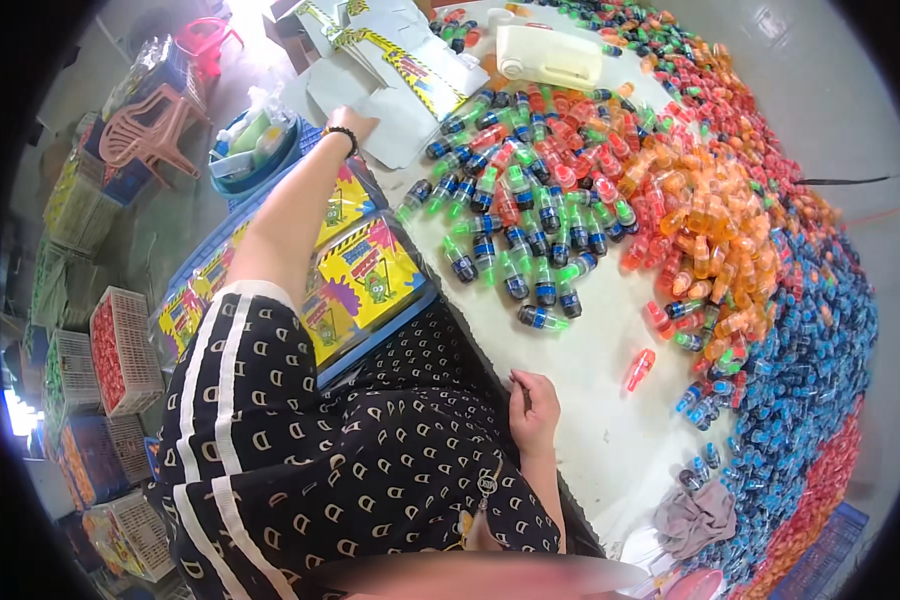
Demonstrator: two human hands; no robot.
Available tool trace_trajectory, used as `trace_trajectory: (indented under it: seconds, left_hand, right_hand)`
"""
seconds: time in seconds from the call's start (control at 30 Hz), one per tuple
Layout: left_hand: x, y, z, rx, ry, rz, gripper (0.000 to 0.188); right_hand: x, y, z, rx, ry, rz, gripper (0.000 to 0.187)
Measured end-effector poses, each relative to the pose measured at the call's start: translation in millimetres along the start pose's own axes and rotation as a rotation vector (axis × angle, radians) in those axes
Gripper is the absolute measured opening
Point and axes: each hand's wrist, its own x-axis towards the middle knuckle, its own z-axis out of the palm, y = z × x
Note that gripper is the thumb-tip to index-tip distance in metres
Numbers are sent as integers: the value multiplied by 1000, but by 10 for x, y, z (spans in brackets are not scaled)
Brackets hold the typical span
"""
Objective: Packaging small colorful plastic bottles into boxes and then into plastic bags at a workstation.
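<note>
My left hand [356, 122], a dark beaded bracelet at its wrist, reaches far out to a pile of grey-white cardboard boxes [388, 112] with yellow-and-black striped edges. Its fingers are curled against the cardboard, and whatever they hold is hidden. Close to my body, my right hand [535, 408] is loosely closed at the edge of the white table [570, 450], with nothing visible in it. Beneath my left arm, bright yellow printed boxes [365, 275] fill a blue crate [380, 335]. Small bottles with green tops and dark wrappers [515, 230] lie in a loose heap between the hands.
Orange bottles [710, 220] and a broad bank of blue ones [800, 350] cover the table's right side. A whitish plastic jug [550, 57] lies at the back; a grey cloth [695, 520] sits near right. Leftward are a blue basin [255, 155], pink chair [152, 125] and stacked crates [125, 350].
</note>
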Motion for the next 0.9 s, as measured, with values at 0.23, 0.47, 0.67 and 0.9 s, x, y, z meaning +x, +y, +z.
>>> trace_trajectory:
  seconds: [0.23,0.47,0.67,0.9]
  left_hand:
    - [-17,-36,-557,8,280,279,54]
    - [-1267,184,-1177,-748,207,488,29]
    - [-2824,392,-760,-747,-512,723,21]
    - [-3778,306,160,-763,-920,807,9]
  right_hand:
    - [47,-6,15,-15,-55,-3,19]
    - [-19,10,-102,226,-18,123,21]
    - [339,-499,-916,-258,577,-113,31]
    - [73,-22,-1412,-425,544,412,49]
